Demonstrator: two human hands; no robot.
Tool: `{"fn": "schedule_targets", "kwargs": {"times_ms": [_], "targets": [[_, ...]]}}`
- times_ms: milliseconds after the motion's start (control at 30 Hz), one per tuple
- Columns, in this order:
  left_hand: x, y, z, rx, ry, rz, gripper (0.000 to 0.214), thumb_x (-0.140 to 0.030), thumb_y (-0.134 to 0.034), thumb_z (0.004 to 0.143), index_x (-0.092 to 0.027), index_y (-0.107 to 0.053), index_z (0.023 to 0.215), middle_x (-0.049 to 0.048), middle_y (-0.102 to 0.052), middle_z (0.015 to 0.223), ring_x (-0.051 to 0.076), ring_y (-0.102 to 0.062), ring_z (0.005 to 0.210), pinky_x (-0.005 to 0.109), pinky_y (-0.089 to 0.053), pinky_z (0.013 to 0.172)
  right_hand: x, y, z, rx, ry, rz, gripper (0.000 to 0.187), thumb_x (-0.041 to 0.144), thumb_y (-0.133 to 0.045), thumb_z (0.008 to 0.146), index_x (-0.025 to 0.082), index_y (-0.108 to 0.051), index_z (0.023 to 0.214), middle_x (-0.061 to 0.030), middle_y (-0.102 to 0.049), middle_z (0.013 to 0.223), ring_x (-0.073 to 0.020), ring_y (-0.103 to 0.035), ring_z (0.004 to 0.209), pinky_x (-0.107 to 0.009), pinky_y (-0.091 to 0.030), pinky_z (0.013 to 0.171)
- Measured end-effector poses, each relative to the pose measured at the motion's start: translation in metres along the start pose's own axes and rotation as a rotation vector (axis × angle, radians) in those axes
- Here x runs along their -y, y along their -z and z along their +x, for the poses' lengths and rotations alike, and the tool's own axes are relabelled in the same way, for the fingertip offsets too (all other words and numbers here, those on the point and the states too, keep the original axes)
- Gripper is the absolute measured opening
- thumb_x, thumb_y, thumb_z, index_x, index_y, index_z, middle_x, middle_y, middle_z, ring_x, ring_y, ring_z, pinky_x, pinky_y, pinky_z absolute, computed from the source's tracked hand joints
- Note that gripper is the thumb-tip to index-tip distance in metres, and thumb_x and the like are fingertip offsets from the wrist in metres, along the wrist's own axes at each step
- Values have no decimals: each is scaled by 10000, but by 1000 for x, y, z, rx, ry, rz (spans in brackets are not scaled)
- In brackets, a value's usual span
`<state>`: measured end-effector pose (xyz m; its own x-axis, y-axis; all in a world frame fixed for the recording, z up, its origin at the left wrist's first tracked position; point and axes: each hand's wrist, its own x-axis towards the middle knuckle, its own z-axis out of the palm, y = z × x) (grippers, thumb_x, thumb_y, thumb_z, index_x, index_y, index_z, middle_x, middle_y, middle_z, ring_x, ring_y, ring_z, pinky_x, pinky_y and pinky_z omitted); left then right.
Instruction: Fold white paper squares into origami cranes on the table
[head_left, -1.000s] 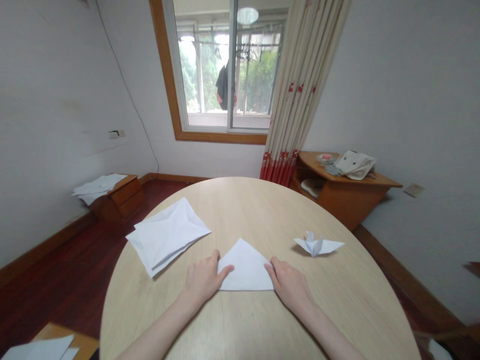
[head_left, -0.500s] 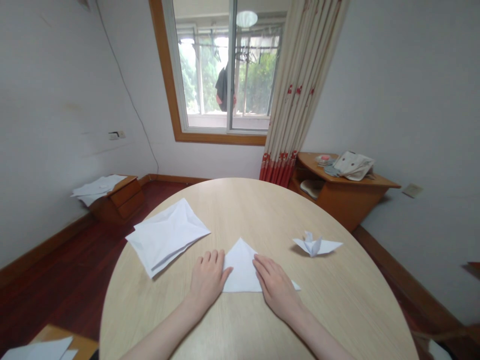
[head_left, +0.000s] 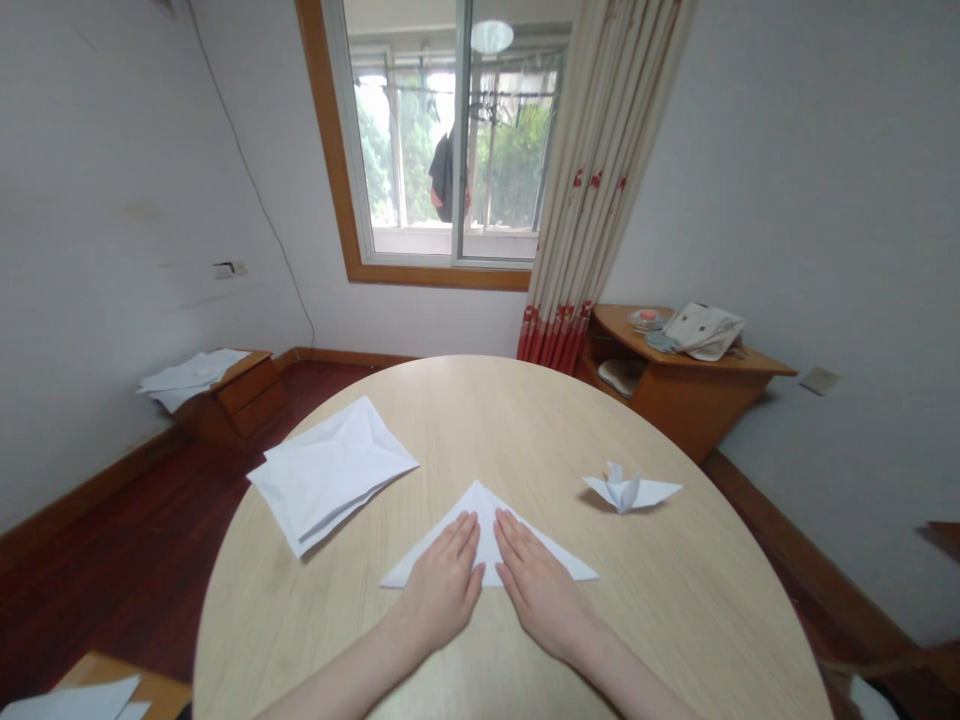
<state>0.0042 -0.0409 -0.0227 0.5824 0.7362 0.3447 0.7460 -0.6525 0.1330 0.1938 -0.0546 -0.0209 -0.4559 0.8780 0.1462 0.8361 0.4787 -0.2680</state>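
A white sheet of paper folded into a wide triangle (head_left: pixel 487 553) lies on the round table, its tip pointing away from me. My left hand (head_left: pixel 444 575) rests flat on the triangle's left half, fingers stretched toward the tip. On the right half lies my right hand (head_left: pixel 534 580), also flat with fingers straight. A narrow strip of paper shows between the two hands. Much of the triangle's lower edge is hidden under them. To the right stands a folded paper crane (head_left: pixel 624 490), untouched, with its wings spread.
Several white paper sheets (head_left: pixel 330 475) lie stacked at the table's left. Beyond the round wooden table (head_left: pixel 480 400) are a low drawer cabinet (head_left: pixel 247 395) with papers on it and a corner desk (head_left: pixel 697 390) holding a cloth bag (head_left: pixel 705 330). A curtain (head_left: pixel 592 180) hangs beside the window.
My left hand has moved right, from the triangle's left side onto its face, uncovering the left corner. My right hand has shifted slightly left. The crane and the stacked sheets stay in place.
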Motion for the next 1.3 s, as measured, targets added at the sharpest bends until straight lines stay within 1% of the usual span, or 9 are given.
{"fn": "schedule_targets", "kwargs": {"times_ms": [167, 233, 367, 533, 767, 867, 967, 1167, 1300], "targets": [[1, 3, 1, 124, -12, 3, 486, -301, -329, 978, -72, -351, 1406, 154, -344, 1473, 252, -294, 1378, 460, -328, 1105, 4, 6, -2, 99, -33, -8, 578, 368, -278, 981, 55, -251, 1466, -136, -157, 1537, -242, -136, 1422, -435, -237, 1157], [2, 5, 1, 150, -12, 2, 500, -322, -314, 987, -84, -318, 1427, 145, -310, 1489, 248, -254, 1392, 473, -292, 1121, 4, 7, -3, 106, -31, -11, 593, 390, -271, 983, 56, -234, 1471, -132, -137, 1541, -237, -113, 1426, -429, -225, 1161], [4, 5, 3, 183, 2, 8, 518, -359, -295, 998, -103, -284, 1448, 134, -263, 1510, 248, -195, 1409, 481, -256, 1134, 3, 8, 0, 99, 3, -42, 573, 372, -277, 983, 86, -224, 1477, -120, -142, 1542, -242, -93, 1429, -466, -176, 1168], [9, 4, 7, 208, 20, 20, 529, -392, -304, 1000, -114, -284, 1450, 131, -252, 1513, 254, -185, 1411, 495, -247, 1135, 1, 8, 8, 100, 26, -69, 564, 366, -281, 984, 119, -206, 1484, -99, -160, 1544, -235, -109, 1430, -470, -165, 1168], [13, 8, 11, 271, 26, -14, 547, -418, -346, 992, -125, -284, 1450, 122, -238, 1518, 257, -176, 1413, 508, -233, 1136, -4, 5, 10, 42, 47, -58, 562, 386, -298, 987, 183, -172, 1495, -83, -197, 1541, -232, -152, 1426, -481, -201, 1153], [16, 10, 13, 303, 33, -57, 557, -417, -377, 984, -130, -281, 1451, 126, -227, 1521, 255, -164, 1416, 508, -218, 1140, -3, 5, 10, 48, 36, -60, 562, 382, -302, 986, 183, -174, 1495, -83, -194, 1541, -234, -152, 1426, -489, -204, 1151], [18, 9, 13, 309, 31, -106, 553, -399, -401, 979, -154, -269, 1457, 125, -221, 1525, 252, -153, 1418, 515, -210, 1139, -2, 8, 11, 73, 24, -55, 555, 382, -292, 987, 189, -172, 1494, -76, -194, 1540, -235, -151, 1426, -504, -202, 1149], [26, 10, 12, 292, -12, -139, 553, -384, -426, 974, -228, -237, 1470, 102, -215, 1535, 253, -125, 1425, 537, -186, 1136, -6, 12, 11, 125, 19, -55, 512, 348, -267, 999, 252, -166, 1492, -32, -189, 1543, -246, -112, 1430, -545, -181, 1143], [30, 13, 11, 317, -63, -131, 565, -397, -412, 980, -233, -203, 1479, 98, -187, 1542, 244, -96, 1429, 529, -163, 1143, -11, 10, 11, 115, 45, -53, 508, 352, -258, 1004, 278, -134, 1491, -23, -177, 1547, -244, -79, 1433, -560, -168, 1140]]}}
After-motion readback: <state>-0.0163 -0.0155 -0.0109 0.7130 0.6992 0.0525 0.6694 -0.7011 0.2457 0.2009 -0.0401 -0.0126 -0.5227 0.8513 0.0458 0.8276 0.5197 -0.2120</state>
